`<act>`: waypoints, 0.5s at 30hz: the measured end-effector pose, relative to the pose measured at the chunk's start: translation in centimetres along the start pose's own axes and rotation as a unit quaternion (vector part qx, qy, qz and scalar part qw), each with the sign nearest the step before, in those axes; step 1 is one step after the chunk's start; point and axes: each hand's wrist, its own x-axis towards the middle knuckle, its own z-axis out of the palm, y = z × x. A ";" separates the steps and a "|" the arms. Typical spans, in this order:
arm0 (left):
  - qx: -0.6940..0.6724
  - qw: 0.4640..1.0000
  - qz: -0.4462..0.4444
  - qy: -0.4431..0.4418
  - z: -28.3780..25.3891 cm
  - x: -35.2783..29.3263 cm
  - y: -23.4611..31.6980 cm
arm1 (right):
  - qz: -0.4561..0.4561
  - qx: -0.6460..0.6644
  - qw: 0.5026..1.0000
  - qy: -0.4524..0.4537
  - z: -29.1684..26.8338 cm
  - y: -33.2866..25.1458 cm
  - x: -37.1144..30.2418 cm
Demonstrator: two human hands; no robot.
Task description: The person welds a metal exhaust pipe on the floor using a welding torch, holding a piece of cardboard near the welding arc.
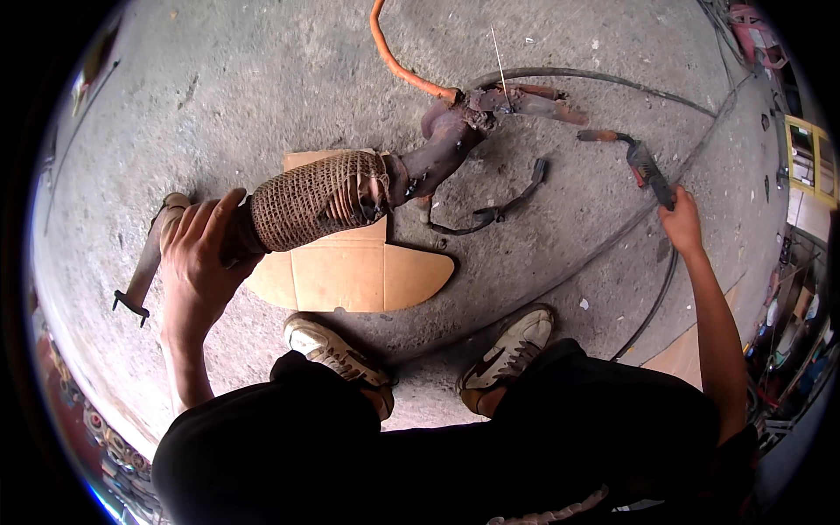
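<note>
Bare concrete floor [262, 79] lies open across the upper left, and a hand could pass there freely. The middle is blocked by a rusty exhaust pipe [437, 144] with a woven mesh section [311, 199], laid slantwise over a cardboard sheet [350, 276]. The pipe's left end is covered by the left hand [203, 254]. An orange hose [394, 61] and a dark cable [595, 79] are seen crossing the floor above the pipe. To the right, a curved black strap [503, 206] lies near the pipe, and a welding torch [643, 166] is held in the grip of the right hand [681, 223]. Between strap and torch a bare gap is left. Two shoes [512, 346] close the lower edge.
</note>
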 end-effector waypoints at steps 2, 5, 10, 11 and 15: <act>-0.004 1.000 0.021 0.020 0.2 0.2 0.2 | -0.005 -0.009 1.000 0.008 0.1 -0.4 -0.1; 0.013 1.000 0.014 0.001 0.2 0.5 0.4 | -0.009 -0.013 1.000 0.014 -0.1 -0.6 -0.4; -0.004 0.999 0.044 0.021 0.5 1.3 0.1 | -0.009 -0.035 0.999 0.011 -0.1 -0.8 -0.5; -0.007 0.998 0.056 0.039 0.5 1.5 -0.3 | -0.015 -0.048 0.999 0.016 0.0 -1.0 -0.4; -0.010 0.997 0.062 0.045 -0.7 1.9 -0.6 | 0.011 -0.062 0.998 0.003 -0.5 -2.1 -0.7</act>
